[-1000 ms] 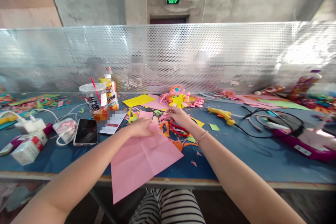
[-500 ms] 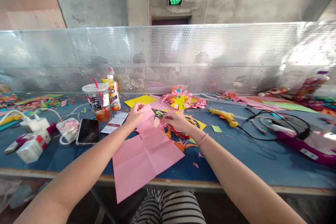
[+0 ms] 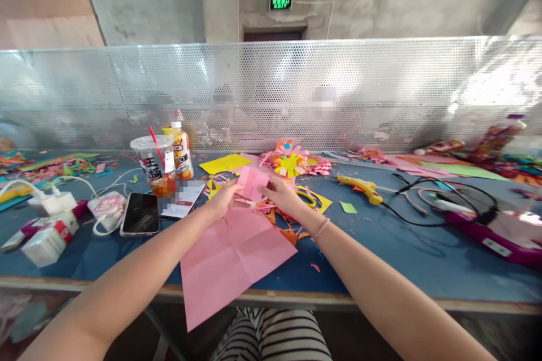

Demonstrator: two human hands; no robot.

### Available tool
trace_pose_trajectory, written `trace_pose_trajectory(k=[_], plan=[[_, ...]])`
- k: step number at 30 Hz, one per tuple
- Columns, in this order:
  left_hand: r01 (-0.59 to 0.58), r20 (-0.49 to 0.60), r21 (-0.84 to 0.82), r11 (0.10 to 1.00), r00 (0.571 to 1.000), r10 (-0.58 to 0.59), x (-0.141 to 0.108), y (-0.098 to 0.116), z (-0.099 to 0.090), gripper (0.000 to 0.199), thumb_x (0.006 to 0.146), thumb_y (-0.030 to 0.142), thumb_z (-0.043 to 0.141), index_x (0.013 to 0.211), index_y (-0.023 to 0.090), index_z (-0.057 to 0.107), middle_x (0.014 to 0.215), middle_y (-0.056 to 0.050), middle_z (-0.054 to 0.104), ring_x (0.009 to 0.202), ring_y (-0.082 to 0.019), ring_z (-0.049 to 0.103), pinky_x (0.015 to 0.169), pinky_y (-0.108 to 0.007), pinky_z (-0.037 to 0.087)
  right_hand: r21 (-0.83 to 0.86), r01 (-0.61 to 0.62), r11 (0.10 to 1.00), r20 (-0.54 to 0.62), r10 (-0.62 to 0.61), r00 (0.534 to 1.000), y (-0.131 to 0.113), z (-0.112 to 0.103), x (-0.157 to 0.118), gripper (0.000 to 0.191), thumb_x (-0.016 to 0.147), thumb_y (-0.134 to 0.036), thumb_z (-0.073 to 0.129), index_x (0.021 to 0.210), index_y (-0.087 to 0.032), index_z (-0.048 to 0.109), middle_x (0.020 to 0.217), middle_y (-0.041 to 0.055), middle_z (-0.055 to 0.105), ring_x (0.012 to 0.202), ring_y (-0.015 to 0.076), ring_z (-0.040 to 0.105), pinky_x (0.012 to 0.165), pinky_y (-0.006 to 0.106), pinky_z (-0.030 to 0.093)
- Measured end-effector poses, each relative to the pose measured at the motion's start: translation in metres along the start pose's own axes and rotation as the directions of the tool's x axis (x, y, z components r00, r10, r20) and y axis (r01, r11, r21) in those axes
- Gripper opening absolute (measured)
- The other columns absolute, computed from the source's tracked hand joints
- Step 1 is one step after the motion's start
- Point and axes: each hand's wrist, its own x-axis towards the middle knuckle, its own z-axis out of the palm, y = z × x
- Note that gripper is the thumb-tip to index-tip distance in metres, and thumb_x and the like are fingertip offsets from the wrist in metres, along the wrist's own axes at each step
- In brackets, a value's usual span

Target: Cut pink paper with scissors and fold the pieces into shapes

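Observation:
A small piece of pink paper (image 3: 253, 181) is held up between both hands above the table. My left hand (image 3: 225, 198) pinches its left side, and my right hand (image 3: 280, 194) closes on its right edge. Below them lies a large creased pink sheet (image 3: 237, 259), its front corner hanging over the table edge. Behind the hands sits a paper flower (image 3: 291, 163) with a yellow centre and pink petals. Orange and yellow scraps lie beside my right hand, partly hidden by it.
On the left are a phone (image 3: 141, 213), a cup with a red straw (image 3: 153, 164), a bottle (image 3: 182, 152) and chargers (image 3: 51, 242). A yellow glue gun (image 3: 362, 188) with its cable (image 3: 410, 223) lies right. A perforated screen (image 3: 271, 90) stands behind.
My hands have come closer together. The small pink paper has moved right and now spans between them, folded smaller. My left hand has shifted slightly right and down.

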Motion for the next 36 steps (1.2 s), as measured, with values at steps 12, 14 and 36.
trace_pose_trajectory(k=[12,14,36], plan=[[-0.142,-0.068,-0.015,0.99,0.988,0.141,0.0,0.004,-0.006,0.017,0.068,0.024,0.059,0.082,0.013,0.061,0.085,-0.008,0.063,0.077,-0.017,0.059,0.061,-0.032,0.054,-0.158,-0.075,0.985,-0.115,0.057,0.992,-0.007,-0.012,0.0,0.009,0.067,-0.024,0.044,0.062,-0.016,0.045,0.057,-0.0033,0.044,0.053,0.0101,0.039,0.049,0.023,0.03],[-0.174,-0.105,0.045,0.984,0.979,0.178,0.003,0.002,-0.008,0.016,0.066,0.02,0.06,0.08,0.013,0.062,0.085,-0.007,0.062,0.074,-0.015,0.058,0.058,-0.03,0.054,-0.199,-0.079,0.977,-0.133,0.053,0.99,-0.01,-0.013,0.0,0.01,0.067,-0.024,0.043,0.061,-0.017,0.041,0.056,-0.0037,0.041,0.053,0.01,0.037,0.05,0.023,0.028],[-0.163,-0.108,-0.09,0.982,0.982,0.153,-0.001,0.003,-0.001,0.013,0.064,0.023,0.062,0.073,0.013,0.06,0.065,-0.005,0.064,0.059,-0.014,0.06,0.062,-0.028,0.048,-0.289,0.308,0.906,-0.058,-0.338,0.939,-0.03,-0.002,-0.012,0.03,0.077,-0.014,0.04,0.103,-0.018,0.052,0.1,0.0091,0.057,0.096,0.0203,0.052,0.086,0.036,0.039]])
